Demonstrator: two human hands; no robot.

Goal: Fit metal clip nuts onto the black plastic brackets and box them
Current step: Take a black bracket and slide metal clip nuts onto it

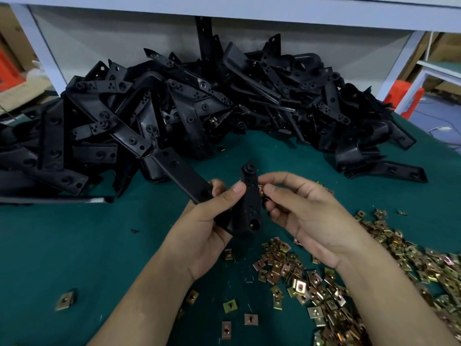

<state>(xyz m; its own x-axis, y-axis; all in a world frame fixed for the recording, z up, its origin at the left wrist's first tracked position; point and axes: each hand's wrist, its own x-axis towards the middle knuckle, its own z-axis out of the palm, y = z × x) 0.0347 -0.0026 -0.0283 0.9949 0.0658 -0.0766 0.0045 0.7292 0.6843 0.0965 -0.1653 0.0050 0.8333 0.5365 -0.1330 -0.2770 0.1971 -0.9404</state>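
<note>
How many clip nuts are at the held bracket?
2. One clip nut shows on the bracket, at its lower hole; the right hand pinches a second clip nut at its right edge. The left hand may hide more.

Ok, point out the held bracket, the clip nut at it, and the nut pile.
held bracket [250, 206], head view, mid arm.
clip nut [261, 191], head view, copper edge.
nut pile [331, 303], head view, centre.

The right hand [306, 216] hides most of 1 clip nut [261, 190].

Black bracket [250, 203] — brassy clip nuts [324, 290]
</note>
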